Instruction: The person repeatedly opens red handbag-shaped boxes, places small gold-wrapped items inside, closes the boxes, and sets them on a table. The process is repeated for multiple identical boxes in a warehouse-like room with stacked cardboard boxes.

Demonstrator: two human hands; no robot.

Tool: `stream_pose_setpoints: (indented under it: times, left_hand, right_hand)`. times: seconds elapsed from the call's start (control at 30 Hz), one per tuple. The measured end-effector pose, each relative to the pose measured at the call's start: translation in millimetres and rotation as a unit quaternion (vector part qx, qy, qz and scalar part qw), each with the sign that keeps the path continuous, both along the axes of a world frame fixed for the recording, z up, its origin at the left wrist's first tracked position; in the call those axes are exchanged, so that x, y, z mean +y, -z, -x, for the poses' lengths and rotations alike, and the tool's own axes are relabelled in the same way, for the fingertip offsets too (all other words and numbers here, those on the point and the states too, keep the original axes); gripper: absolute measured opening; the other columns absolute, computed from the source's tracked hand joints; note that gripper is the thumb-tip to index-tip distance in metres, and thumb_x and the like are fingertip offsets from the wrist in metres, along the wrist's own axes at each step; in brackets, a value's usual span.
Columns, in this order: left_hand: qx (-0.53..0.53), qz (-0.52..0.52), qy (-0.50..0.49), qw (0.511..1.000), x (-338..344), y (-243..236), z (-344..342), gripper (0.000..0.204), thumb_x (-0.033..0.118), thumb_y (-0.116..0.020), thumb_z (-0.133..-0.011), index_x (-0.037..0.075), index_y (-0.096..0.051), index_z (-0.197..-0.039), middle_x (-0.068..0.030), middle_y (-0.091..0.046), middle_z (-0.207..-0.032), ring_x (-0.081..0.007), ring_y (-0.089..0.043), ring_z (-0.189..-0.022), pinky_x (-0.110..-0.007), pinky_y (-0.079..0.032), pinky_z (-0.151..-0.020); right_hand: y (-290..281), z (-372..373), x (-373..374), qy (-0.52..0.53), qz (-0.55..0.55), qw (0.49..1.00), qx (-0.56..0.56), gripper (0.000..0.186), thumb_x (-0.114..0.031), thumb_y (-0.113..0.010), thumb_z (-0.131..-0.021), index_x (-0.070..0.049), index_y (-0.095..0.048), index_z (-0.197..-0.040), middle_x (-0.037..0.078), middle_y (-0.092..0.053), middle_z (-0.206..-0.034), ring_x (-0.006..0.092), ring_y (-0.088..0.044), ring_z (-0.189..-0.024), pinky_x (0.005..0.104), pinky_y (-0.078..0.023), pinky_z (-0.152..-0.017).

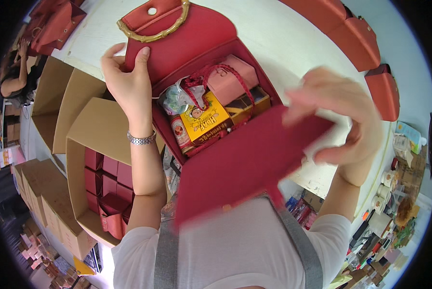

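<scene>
A red gift box [156, 118] with flaps spread apart lies on the white table before me. My left hand [124, 77] pinches the edge of its far flap [196, 48], thumb on the inner face. That flap carries a bamboo-like ring handle [165, 34]. Inside sit a pink box [232, 79], a yellow packet [206, 120], a clear-wrapped item [179, 100], a small can [179, 132] and dark red cord [232, 72]. The near flap [249, 168] is blurred, tilted toward me. My right hand [341, 111], also blurred, is at its right corner, fingers and thumb apart.
An open carton [73, 178] on the left holds several dark red boxes [110, 178]. More cartons [57, 207] stand around it. Red bags [365, 43] line the table's far right edge. Another person's arm [16, 82] shows at far left.
</scene>
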State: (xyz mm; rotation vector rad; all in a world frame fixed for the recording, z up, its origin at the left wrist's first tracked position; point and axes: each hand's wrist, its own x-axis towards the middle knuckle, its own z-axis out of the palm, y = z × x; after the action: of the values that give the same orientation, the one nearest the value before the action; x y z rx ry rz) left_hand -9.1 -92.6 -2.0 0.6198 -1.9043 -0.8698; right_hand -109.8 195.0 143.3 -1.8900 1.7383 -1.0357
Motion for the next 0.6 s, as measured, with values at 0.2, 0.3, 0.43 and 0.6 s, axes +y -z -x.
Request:
stream_pose_setpoints:
  times: [0.2, 0.3, 0.43, 0.6]
  left_hand:
    - [-0.028, -0.102, 0.068, 0.992, 5, -24, -39, 0.059, 0.013, -0.072, -0.083, -0.004, -0.044, -0.131, -0.0009, -0.053, -0.078, -0.0089, -0.05, -0.071, -0.023, -0.043, -0.067]
    - [-0.04, -0.312, 0.17, 0.934, 16, -48, -82, 0.044, 0.011, -0.071, -0.083, -0.006, -0.054, -0.12, -0.0047, -0.063, -0.089, -0.0106, -0.059, -0.081, -0.025, -0.048, -0.066]
    - [-0.308, -0.033, 0.706, 0.637, 8, -73, -130, 0.029, 0.012, -0.066, -0.087, -0.001, -0.06, -0.111, -0.0075, -0.068, -0.09, -0.0137, -0.064, -0.08, -0.029, -0.053, -0.064]
    - [-0.097, -0.085, 0.344, 0.93, 17, -63, -21, 0.026, 0.018, -0.058, -0.094, 0.0, -0.062, -0.112, -0.0097, -0.067, -0.104, -0.0166, -0.064, -0.094, -0.03, -0.05, -0.085]
  right_hand:
    - [-18, -24, -13, 0.093, -0.015, 0.871, 0.482, 0.021, -0.013, -0.065, -0.063, -0.007, -0.061, -0.084, 0.003, -0.061, -0.089, 0.0228, -0.057, -0.094, 0.0415, -0.045, -0.09]
    - [-15, 3, -17, 0.132, 0.006, 0.823, 0.553, 0.016, -0.012, -0.063, -0.064, -0.008, -0.061, -0.08, 0.002, -0.06, -0.083, 0.0212, -0.057, -0.093, 0.0376, -0.045, -0.091]
    - [-17, 53, -19, 0.141, 0.017, 0.825, 0.546, 0.008, -0.017, -0.061, -0.077, -0.011, -0.064, -0.082, 0.003, -0.065, -0.108, 0.0223, -0.054, -0.109, 0.0345, -0.042, -0.095]
    - [-18, 62, -49, 0.155, -0.076, 0.869, 0.464, 0.047, -0.025, -0.05, -0.084, -0.006, -0.059, -0.126, 0.012, -0.065, -0.106, 0.0225, -0.057, -0.103, 0.033, -0.041, -0.093]
